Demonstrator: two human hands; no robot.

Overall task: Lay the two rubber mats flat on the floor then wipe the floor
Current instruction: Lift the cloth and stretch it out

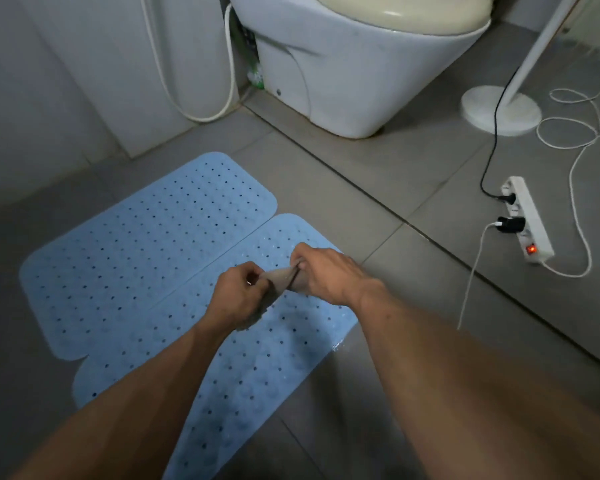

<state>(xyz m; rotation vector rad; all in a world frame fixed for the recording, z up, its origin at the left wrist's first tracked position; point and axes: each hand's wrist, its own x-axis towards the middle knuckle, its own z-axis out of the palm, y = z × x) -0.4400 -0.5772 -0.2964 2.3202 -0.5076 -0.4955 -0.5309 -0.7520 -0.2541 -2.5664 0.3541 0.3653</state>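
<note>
Head view: both mats (146, 258) flat. Left hand (238, 294) and right hand (321, 271) each pinch cloth (278, 284). Risk: wet wiping near live power strip (527, 220).

I see home bathroom: toilet (357, 64) at floor's far edge, grey floor tiles (378, 188), hose (187, 98) along wall.

Grey tiled floor (378, 174), 2 blue perforated rubber mats (146, 251) flat and edge to edge, toilet base (354, 84), white round stand base (499, 110), white power strip (530, 223), trailing cables (582, 133)
</note>
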